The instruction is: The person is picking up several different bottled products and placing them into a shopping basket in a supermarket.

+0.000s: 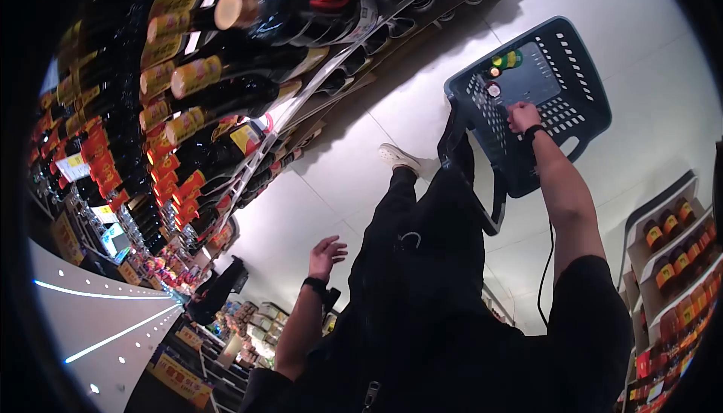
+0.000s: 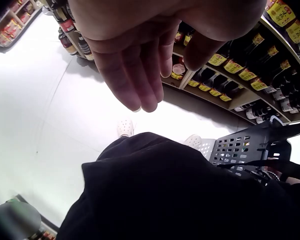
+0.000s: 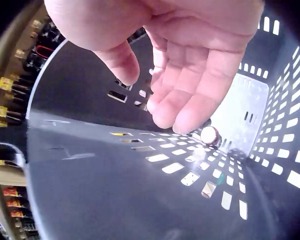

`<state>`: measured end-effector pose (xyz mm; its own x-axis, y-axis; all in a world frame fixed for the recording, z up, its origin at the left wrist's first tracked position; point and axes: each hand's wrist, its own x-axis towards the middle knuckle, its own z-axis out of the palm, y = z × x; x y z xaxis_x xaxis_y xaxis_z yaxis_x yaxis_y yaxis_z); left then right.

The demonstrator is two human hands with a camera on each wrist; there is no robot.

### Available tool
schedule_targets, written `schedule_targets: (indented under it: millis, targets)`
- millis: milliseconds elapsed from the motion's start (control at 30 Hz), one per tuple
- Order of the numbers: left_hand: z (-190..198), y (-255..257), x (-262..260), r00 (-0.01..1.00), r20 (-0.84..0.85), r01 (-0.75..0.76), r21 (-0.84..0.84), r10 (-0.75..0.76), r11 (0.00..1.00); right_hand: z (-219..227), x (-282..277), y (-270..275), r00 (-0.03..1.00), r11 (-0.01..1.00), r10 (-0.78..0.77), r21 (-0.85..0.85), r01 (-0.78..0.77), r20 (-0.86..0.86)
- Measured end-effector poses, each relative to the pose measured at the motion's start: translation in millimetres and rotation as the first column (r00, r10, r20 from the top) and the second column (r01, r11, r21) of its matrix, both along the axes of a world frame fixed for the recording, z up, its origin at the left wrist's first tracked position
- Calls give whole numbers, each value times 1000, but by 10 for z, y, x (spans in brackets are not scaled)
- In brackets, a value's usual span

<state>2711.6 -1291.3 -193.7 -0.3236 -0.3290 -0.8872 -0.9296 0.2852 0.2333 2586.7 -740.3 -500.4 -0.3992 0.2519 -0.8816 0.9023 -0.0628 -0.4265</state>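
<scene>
My right hand [image 1: 523, 117] hangs inside the mouth of a dark grey shopping basket [image 1: 592, 82], fingers loosely curled and holding nothing. In the right wrist view the right hand [image 3: 182, 70] is close beside the slotted basket wall [image 3: 110, 195]. A green-and-yellow item [image 1: 509, 60] and a round white-topped item [image 1: 493, 89] lie deep in the basket. The white top [image 3: 209, 135] also shows just past my fingertips. Away from the basket, my left hand [image 1: 325, 257] hangs relaxed in the air, its fingers [image 2: 140, 75] apart from the shelves behind.
A shelf full of dark bottles [image 1: 226, 89] with yellow labels runs along the left. Another shelf of bottles [image 1: 674, 225] stands at the right. The basket's handle [image 1: 495, 213] reaches toward my legs. A pale shoe [image 1: 398, 157] is on the white floor [image 1: 324, 187]. Farther off is another person [image 1: 218, 292].
</scene>
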Motion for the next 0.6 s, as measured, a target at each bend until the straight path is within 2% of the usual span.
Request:
schedule_targets:
  millis: [133,167,233,267,300,333,367,400,467,600]
  targets:
    - [218,135,-8,998,49,-28,-71,31,997,-847,-277,59,998,999,28,22,-30,50]
    - [229,158,-76,999,38,-17,-96,20,995,-1086,-376,29,996,985,91,150,-90,2]
    - [284,93,10,996,79,-29,-106,38,994,-1446,-487,93,975,949,224,226,-220,9]
    - [250,153,41,996,87,-14,-104,23,994,-1412,-479,319,971,936,238,263,-235,19]
    - [297,235,27,994,110,-7,-63,14,998,-1440,-604,204,966,936,259,244,-253,8]
    - [359,321,-97,991,129,32,-89,-20,995,-1455,-727,90,944,862,331,408,-301,-2]
    - [277,450,-223,991,134,44,-87,-32,995,-1582,-804,49,933,847,354,402,-347,59]
    - [251,528,-289,989,139,55,-85,-43,995,-1712,-881,257,946,891,319,324,-318,50]
    - [336,538,-269,992,127,26,-100,-13,995,-1833,-929,114,935,852,347,392,-346,69]
    - [520,570,-205,990,137,2,-112,13,994,-2193,-964,75,930,879,368,327,-346,-7]
